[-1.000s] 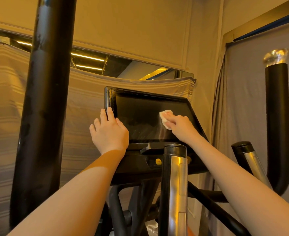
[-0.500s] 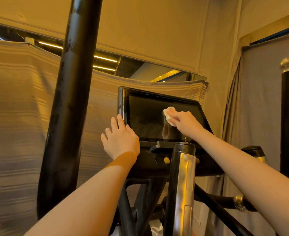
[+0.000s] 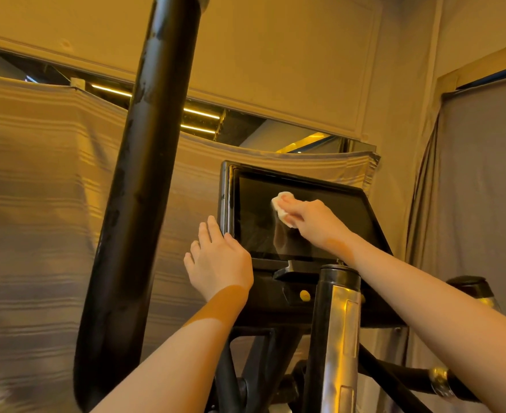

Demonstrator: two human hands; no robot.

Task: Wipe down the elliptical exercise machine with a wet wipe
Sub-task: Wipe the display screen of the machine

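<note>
The right hand (image 3: 311, 219) is reaching forward with the arm stretched out, and its curled fingers are gripping a bunched white wipe (image 3: 281, 208). The wipe is pressing on the dark screen (image 3: 335, 222) of the elliptical console, in its upper middle part. The left hand (image 3: 220, 260) is lying at the left edge of the screen frame, back facing the camera, fingers straight and close together, gripping nothing. A thick black handlebar (image 3: 138, 204) is rising on the left.
</note>
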